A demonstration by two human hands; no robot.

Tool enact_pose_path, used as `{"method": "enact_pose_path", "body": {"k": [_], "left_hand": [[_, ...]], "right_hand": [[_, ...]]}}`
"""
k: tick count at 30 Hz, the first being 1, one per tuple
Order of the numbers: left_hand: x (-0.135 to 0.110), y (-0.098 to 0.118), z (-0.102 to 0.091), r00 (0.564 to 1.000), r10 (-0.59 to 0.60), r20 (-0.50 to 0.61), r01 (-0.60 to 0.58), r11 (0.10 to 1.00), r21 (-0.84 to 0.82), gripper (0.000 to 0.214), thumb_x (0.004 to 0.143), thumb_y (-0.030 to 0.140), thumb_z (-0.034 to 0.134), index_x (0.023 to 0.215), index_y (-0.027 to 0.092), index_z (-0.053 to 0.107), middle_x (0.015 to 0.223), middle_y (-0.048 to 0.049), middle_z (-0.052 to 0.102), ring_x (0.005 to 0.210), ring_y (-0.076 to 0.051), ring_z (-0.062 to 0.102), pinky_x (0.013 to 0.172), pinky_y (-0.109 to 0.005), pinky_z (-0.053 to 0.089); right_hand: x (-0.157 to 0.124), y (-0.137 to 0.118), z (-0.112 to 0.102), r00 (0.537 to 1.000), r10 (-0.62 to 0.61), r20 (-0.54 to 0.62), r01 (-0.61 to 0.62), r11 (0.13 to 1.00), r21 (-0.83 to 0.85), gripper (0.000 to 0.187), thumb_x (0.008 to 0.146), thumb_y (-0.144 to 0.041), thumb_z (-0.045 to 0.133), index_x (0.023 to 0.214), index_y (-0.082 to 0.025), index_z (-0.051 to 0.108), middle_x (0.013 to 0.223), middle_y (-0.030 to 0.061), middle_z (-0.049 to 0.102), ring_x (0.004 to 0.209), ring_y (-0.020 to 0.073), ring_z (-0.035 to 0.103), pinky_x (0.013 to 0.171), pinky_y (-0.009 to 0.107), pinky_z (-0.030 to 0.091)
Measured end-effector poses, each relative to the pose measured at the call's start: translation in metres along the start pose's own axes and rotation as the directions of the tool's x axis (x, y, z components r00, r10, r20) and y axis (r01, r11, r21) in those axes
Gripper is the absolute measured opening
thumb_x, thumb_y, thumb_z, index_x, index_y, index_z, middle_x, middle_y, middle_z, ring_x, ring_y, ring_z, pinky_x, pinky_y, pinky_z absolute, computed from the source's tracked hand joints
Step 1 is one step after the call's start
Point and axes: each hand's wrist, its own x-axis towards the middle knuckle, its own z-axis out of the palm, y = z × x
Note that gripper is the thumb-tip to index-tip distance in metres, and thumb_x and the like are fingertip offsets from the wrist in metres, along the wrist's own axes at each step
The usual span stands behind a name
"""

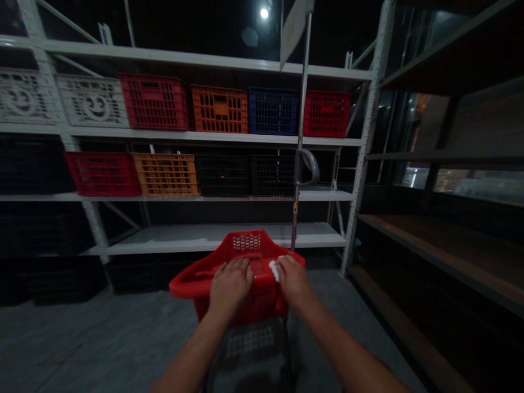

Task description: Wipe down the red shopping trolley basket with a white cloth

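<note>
A red plastic shopping cart (186, 287) stands right in front of me, with its lattice end facing the shelves. My left hand (231, 281) is closed over the cart's near edge, fingers pointing forward; their undersides are hidden. At the right of the same edge, my right hand (291, 277) is closed around a crumpled white cloth or tissue (274, 271), resting against the red plastic. Only a small part of the white piece shows beside the thumb. Just beyond my right hand, a metal pole (303, 103) rises upright with a grey loop handle (309, 167) on it.
Ahead, a white metal rack (213, 135) carries several crates, including an orange crate (220, 109), a blue crate (273, 111) and a yellow crate (167, 174). Brown-boarded shelving (442, 256) runs close along the right. Grey concrete floor (102, 338) lies around the cart. Lighting is dim.
</note>
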Motion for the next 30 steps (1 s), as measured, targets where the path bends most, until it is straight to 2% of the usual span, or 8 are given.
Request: {"method": "enact_pose_path", "body": {"k": [4, 8, 10, 13, 16, 21, 25, 30], "left_hand": [[0.002, -0.002, -0.002, 0.999, 0.018, 0.032, -0.018, 1.0, -0.002, 0.039, 0.084, 0.031, 0.029, 0.105, 0.019, 0.059, 0.106, -0.0065, 0.064, 0.097, -0.021, 0.057, 0.088, -0.037, 0.039], [0.002, -0.008, -0.004, 0.998, 0.027, 0.057, -0.028, 1.0, 0.009, 0.04, 0.084, 0.032, 0.03, 0.107, 0.019, 0.059, 0.107, -0.0057, 0.064, 0.097, -0.02, 0.057, 0.089, -0.035, 0.039], [0.002, -0.01, -0.005, 0.998, 0.027, 0.058, -0.028, 0.999, 0.014, 0.04, 0.083, 0.033, 0.03, 0.107, 0.02, 0.059, 0.107, -0.0057, 0.064, 0.097, -0.02, 0.057, 0.089, -0.035, 0.039], [0.001, -0.008, -0.005, 0.998, 0.022, 0.05, -0.023, 1.0, 0.017, 0.04, 0.083, 0.034, 0.03, 0.106, 0.019, 0.06, 0.107, -0.0061, 0.064, 0.098, -0.021, 0.057, 0.089, -0.036, 0.039], [0.0, -0.006, -0.004, 0.999, 0.015, 0.04, -0.016, 0.999, 0.029, 0.04, 0.084, 0.033, 0.03, 0.106, 0.019, 0.06, 0.107, -0.0062, 0.064, 0.099, -0.022, 0.056, 0.09, -0.038, 0.038], [0.0, -0.006, -0.004, 0.998, 0.026, 0.057, -0.028, 0.999, 0.026, 0.04, 0.084, 0.034, 0.031, 0.108, 0.02, 0.059, 0.109, -0.0055, 0.063, 0.101, -0.021, 0.056, 0.091, -0.037, 0.038], [-0.002, -0.006, -0.006, 0.996, 0.031, 0.08, -0.034, 0.999, 0.033, 0.04, 0.084, 0.036, 0.031, 0.11, 0.021, 0.058, 0.111, -0.0059, 0.062, 0.102, -0.021, 0.055, 0.091, -0.037, 0.038], [-0.005, -0.006, -0.007, 0.996, 0.023, 0.082, -0.028, 0.998, 0.049, 0.041, 0.084, 0.037, 0.03, 0.111, 0.02, 0.057, 0.112, -0.0063, 0.061, 0.103, -0.022, 0.055, 0.091, -0.038, 0.037]], "right_hand": [[-0.029, -0.029, 0.036, 0.984, -0.05, -0.17, 0.081, 0.981, 0.179, 0.024, 0.082, -0.012, 0.04, 0.095, -0.02, 0.059, 0.089, 0.0061, 0.056, 0.083, 0.0169, 0.054, 0.078, 0.028, 0.044], [-0.045, 0.006, 0.04, 0.956, -0.055, -0.287, 0.119, 0.97, 0.212, 0.029, 0.079, -0.009, 0.038, 0.096, -0.021, 0.059, 0.089, 0.0062, 0.055, 0.087, 0.0173, 0.054, 0.08, 0.03, 0.043], [-0.044, 0.036, 0.031, 0.912, 0.063, -0.406, 0.042, 0.968, 0.245, 0.028, 0.08, -0.011, 0.037, 0.095, -0.019, 0.058, 0.09, 0.0075, 0.055, 0.089, 0.018, 0.053, 0.081, 0.031, 0.043], [-0.035, 0.066, 0.026, 0.79, 0.339, -0.51, -0.154, 0.916, 0.371, 0.025, 0.08, -0.018, 0.037, 0.095, -0.016, 0.057, 0.09, 0.0096, 0.055, 0.087, 0.0191, 0.054, 0.078, 0.032, 0.044], [-0.034, 0.058, 0.041, 0.684, 0.574, -0.449, -0.269, 0.772, 0.576, 0.029, 0.081, -0.024, 0.035, 0.102, -0.013, 0.051, 0.093, 0.0117, 0.057, 0.085, 0.0191, 0.057, 0.072, 0.03, 0.046], [-0.051, 0.017, 0.074, 0.704, 0.612, -0.36, -0.218, 0.669, 0.71, 0.032, 0.084, -0.027, 0.033, 0.11, -0.014, 0.046, 0.103, 0.0133, 0.057, 0.092, 0.0185, 0.057, 0.077, 0.03, 0.045], [-0.037, 0.043, 0.059, 0.634, 0.691, -0.346, -0.273, 0.619, 0.737, 0.038, 0.082, -0.032, 0.034, 0.113, -0.012, 0.047, 0.103, 0.0144, 0.059, 0.09, 0.0195, 0.058, 0.074, 0.031, 0.046], [0.013, 0.099, 0.024, 0.798, 0.599, 0.063, -0.436, 0.502, 0.747, 0.036, 0.069, -0.033, 0.049, 0.094, -0.01, 0.062, 0.084, 0.01, 0.067, 0.069, 0.0184, 0.061, 0.057, 0.026, 0.047]]}}
